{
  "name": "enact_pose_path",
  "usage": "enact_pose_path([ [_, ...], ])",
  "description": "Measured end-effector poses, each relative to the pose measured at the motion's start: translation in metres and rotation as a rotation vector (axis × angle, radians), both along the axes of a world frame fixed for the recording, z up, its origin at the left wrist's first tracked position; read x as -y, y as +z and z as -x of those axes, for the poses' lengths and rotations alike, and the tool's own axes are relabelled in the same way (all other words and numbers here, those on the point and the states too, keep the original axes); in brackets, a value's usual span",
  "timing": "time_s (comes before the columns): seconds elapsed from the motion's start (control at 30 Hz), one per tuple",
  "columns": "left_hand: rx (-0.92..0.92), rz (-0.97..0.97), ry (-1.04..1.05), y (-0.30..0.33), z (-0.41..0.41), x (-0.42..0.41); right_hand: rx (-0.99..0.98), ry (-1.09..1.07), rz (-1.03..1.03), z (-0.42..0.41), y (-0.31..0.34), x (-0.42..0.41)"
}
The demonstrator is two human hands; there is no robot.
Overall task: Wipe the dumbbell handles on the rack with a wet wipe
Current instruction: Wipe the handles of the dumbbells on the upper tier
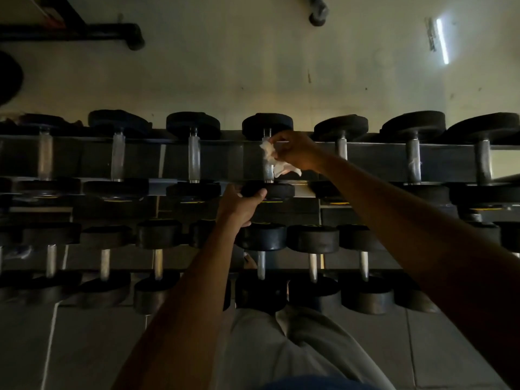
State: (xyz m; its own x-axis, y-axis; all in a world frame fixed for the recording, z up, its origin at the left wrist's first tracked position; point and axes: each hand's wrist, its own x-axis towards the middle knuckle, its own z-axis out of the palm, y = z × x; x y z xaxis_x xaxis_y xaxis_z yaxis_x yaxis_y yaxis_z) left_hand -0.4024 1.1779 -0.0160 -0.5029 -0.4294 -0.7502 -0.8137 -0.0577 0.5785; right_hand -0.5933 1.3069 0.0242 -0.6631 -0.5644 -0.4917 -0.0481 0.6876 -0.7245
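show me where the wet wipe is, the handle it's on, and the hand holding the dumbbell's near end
wet wipe point(270, 154), head view: on its crumpled white middle.
dumbbell handle point(268, 178), head view: on the bare metal below the wipe.
left hand point(238, 204), head view: on the back of the hand, which grips the near weight head.

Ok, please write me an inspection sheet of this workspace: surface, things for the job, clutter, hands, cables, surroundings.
Surface: dark two-level rack holding rows of dumbbells.
Job's things: white wipe pressed on the metal handle of an upper-row dumbbell.
Clutter: nothing seen.
Hands: right hand grips the wipe; left hand holds that dumbbell's near weight.
Cables: nothing seen.
Surroundings: dim room, pale wall, tiled floor, bright strip of light upper right.
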Motion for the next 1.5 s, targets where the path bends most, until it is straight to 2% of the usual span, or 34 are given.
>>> enact_pose_path([
  [0.23,-0.004,0.017,-0.005,0.001,0.000,0.000,0.010,-0.073,-0.058,-0.013,-0.001,-0.006],
  [0.4,-0.009,0.015,-0.014,0.000,-0.001,0.000,0.114,-0.114,-0.023,-0.026,-0.006,-0.023],
  [0.53,-0.046,0.020,-0.005,0.010,-0.004,-0.003,-0.081,-0.127,-0.090,-0.035,-0.013,-0.034],
  [0.7,-0.207,0.160,0.046,0.011,-0.026,-0.036,-0.210,-0.218,-0.041,-0.042,-0.027,-0.050],
  [0.93,-0.205,0.428,0.110,-0.012,-0.006,-0.101,-0.271,-0.285,-0.013,-0.039,-0.033,-0.055],
  [1.07,-0.171,0.558,0.220,-0.031,0.009,-0.113,-0.276,-0.276,-0.024,-0.029,-0.043,-0.057],
  [1.17,-0.227,0.656,0.273,-0.042,0.009,-0.114,-0.287,-0.266,0.005,-0.022,-0.048,-0.056],
  [1.23,-0.246,0.682,0.292,-0.046,0.007,-0.113,-0.279,-0.270,0.025,-0.019,-0.049,-0.054],
  [1.33,-0.160,0.700,0.269,-0.047,0.005,-0.107,-0.283,-0.237,0.053,-0.018,-0.048,-0.051],
  [1.5,-0.212,0.644,0.334,-0.042,0.004,-0.106,-0.311,-0.193,0.091,-0.012,-0.042,-0.044],
])
